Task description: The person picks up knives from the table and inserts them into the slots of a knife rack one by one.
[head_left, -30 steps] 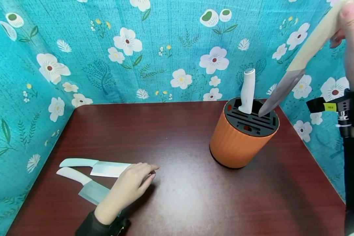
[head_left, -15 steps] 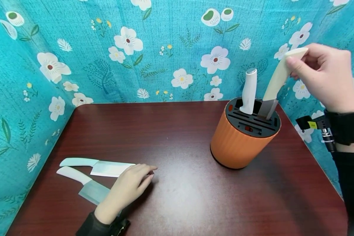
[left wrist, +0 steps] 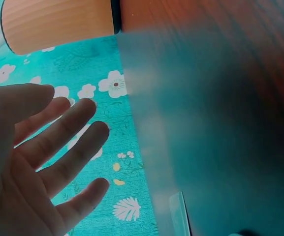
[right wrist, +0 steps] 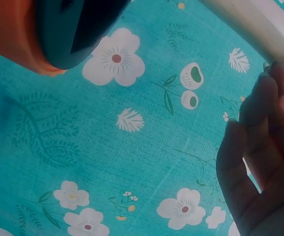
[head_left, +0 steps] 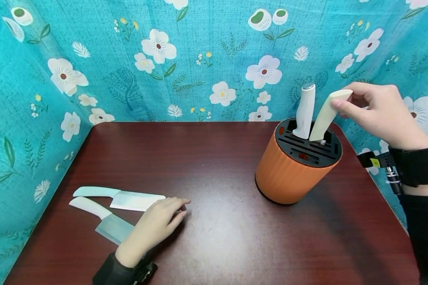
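At the upper right in the head view, my right hand (head_left: 381, 113) pinches the top end of a cream-handled knife (head_left: 326, 114) between thumb and fingers. Its blade is down in the orange knife block (head_left: 292, 180), almost wholly hidden, and the handle leans right over the black slotted top (head_left: 306, 152). A white-handled knife (head_left: 304, 113) stands in the block just left of it. My left hand (head_left: 157, 227) is over the table at lower left with relaxed fingers, holding nothing. It overlaps the tip of a kitchen knife (head_left: 135, 200), and a cleaver (head_left: 114, 228) lies partly behind its wrist.
The brown table (head_left: 207, 166) carries the block near its far right edge. A blue flowered cloth (head_left: 199, 59) hangs behind and at both sides of the table. Both knives on the table point their handles left.
My right hand has come in from the upper right and down, lowering the cream-handled knife until its blade sank into the block. The left hand has stayed in place.
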`<state>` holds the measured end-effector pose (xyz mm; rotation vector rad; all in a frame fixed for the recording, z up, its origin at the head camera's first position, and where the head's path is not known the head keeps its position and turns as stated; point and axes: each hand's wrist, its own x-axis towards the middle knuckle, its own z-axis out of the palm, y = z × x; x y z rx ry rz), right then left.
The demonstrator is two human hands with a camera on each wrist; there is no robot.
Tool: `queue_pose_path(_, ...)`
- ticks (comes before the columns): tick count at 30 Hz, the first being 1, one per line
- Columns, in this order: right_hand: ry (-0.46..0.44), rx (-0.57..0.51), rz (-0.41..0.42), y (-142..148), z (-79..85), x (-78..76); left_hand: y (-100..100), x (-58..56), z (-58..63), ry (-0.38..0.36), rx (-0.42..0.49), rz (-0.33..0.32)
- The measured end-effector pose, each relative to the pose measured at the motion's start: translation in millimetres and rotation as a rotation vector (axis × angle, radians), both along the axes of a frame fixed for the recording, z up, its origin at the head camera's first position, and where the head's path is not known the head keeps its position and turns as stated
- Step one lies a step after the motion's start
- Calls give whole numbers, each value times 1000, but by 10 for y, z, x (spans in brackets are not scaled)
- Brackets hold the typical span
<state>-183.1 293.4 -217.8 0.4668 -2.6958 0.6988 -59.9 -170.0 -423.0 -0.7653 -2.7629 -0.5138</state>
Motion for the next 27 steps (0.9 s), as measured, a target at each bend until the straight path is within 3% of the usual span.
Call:
queue_pose_path(7, -44, -92, -16, 91, -27, 45, -9, -6, -32, -34, -2, 4)
queue_pose_path(15, 136, -48, -11, 91, 21, 145, -18, -2, -30, -57, 10, 6)
queue_pose_path(20, 237, -78, -5, -91, 75, 268, -24, 3, -37, -47, 16, 7)
queue_pose_path(23, 322, -80, 95, -313, 55, 388, -36, -4, -32, -49, 14, 12)
queue_pose_path(27, 378, -52, 311, -697, -108, 566, -69, -12, -2, -59, 1, 44)
